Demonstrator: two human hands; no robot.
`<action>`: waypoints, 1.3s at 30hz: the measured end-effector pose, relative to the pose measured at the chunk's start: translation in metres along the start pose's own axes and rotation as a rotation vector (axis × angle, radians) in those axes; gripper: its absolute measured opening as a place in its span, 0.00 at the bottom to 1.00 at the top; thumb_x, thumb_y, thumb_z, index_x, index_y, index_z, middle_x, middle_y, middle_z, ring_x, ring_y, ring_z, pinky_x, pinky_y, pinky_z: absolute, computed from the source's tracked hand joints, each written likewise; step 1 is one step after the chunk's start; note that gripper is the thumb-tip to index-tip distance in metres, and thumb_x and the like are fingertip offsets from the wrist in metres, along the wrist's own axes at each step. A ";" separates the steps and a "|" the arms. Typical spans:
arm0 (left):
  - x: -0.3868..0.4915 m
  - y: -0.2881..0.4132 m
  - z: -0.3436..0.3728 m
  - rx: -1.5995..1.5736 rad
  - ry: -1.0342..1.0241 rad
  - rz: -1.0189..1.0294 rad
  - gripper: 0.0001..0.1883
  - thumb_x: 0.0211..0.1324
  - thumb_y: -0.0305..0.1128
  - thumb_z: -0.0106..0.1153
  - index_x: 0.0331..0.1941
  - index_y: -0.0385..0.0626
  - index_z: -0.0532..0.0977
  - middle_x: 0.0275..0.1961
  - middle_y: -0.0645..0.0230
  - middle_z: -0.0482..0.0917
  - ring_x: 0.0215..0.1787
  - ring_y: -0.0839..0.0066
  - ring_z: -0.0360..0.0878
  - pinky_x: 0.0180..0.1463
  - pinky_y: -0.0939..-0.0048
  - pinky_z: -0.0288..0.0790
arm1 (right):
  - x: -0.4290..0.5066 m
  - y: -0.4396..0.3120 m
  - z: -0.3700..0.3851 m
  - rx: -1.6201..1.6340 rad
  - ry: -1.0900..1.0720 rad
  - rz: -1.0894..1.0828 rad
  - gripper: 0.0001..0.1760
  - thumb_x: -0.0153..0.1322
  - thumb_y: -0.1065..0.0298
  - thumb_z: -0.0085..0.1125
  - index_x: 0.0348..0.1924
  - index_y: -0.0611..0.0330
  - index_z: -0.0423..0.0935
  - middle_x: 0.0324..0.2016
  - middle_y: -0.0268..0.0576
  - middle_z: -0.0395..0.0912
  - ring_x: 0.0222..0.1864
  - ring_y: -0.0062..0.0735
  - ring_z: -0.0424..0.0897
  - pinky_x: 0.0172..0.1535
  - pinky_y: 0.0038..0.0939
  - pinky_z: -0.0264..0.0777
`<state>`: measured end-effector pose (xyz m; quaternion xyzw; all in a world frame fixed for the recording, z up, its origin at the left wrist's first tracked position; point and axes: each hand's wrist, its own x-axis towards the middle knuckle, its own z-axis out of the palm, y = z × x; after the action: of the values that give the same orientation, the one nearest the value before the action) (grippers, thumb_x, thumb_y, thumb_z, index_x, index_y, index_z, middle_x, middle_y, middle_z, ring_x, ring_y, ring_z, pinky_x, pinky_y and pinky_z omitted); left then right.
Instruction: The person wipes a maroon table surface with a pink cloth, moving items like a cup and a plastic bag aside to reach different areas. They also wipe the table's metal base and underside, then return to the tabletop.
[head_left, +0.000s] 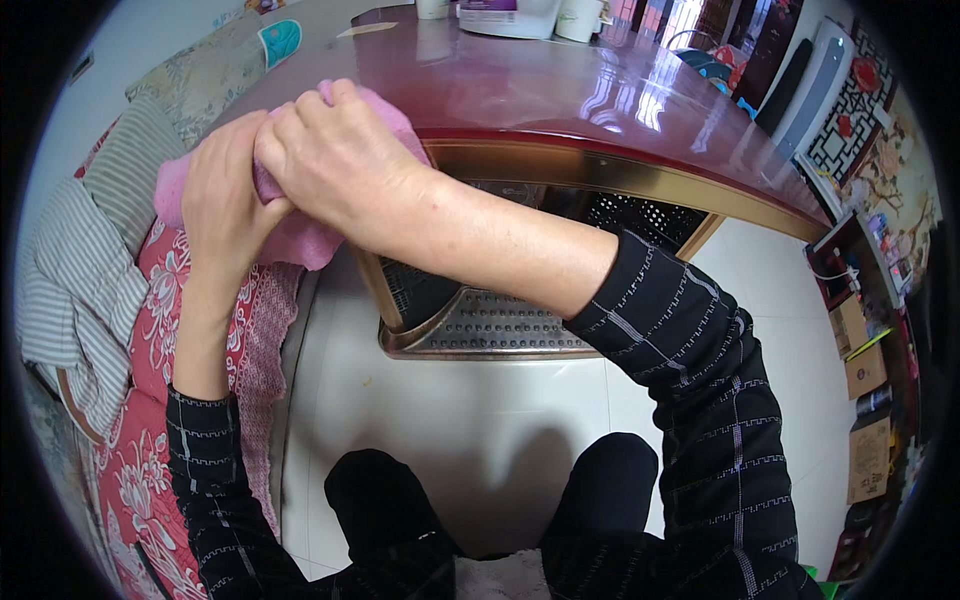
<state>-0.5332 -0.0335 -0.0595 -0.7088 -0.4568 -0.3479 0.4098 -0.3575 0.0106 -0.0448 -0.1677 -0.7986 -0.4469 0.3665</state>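
A pink cloth is bunched between my two hands, at the left end of the table and above the edge of the red covered seat. My left hand grips it from the left, with cloth sticking out beyond the palm. Close against it, my right hand is closed on the upper part of the same cloth. Folds of the cloth show above and below the fingers. The fingertips of both hands are mostly hidden.
A glossy dark red table with a metal-coloured edge stands ahead, bearing a white container and paper cups. Its perforated metal base is on the floor. A red floral seat cover and striped fabric lie left. Cardboard boxes stand right.
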 end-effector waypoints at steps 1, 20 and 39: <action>0.005 0.008 0.002 -0.006 0.013 0.030 0.33 0.40 0.34 0.73 0.56 0.41 0.75 0.55 0.59 0.82 0.58 0.55 0.79 0.63 0.57 0.71 | -0.005 0.005 -0.003 0.019 -0.027 -0.004 0.17 0.64 0.62 0.61 0.42 0.62 0.77 0.34 0.43 0.80 0.42 0.38 0.79 0.51 0.39 0.70; 0.158 0.329 0.086 -0.135 0.095 0.327 0.15 0.48 0.36 0.64 0.37 0.40 0.76 0.32 0.64 0.79 0.37 0.69 0.83 0.42 0.71 0.74 | -0.261 0.214 -0.160 -0.117 -0.075 0.282 0.38 0.51 0.68 0.78 0.56 0.54 0.75 0.56 0.39 0.82 0.62 0.43 0.79 0.61 0.40 0.69; 0.164 0.315 0.067 -0.351 -0.224 0.348 0.27 0.55 0.33 0.54 0.58 0.30 0.74 0.60 0.46 0.77 0.66 0.53 0.74 0.71 0.57 0.65 | -0.256 0.203 -0.177 0.063 -0.298 0.558 0.35 0.56 0.67 0.73 0.57 0.52 0.73 0.58 0.37 0.78 0.62 0.37 0.76 0.65 0.43 0.61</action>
<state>-0.1758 0.0087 -0.0283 -0.8709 -0.3034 -0.2654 0.2813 0.0136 -0.0115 -0.0546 -0.4325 -0.7802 -0.2749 0.3587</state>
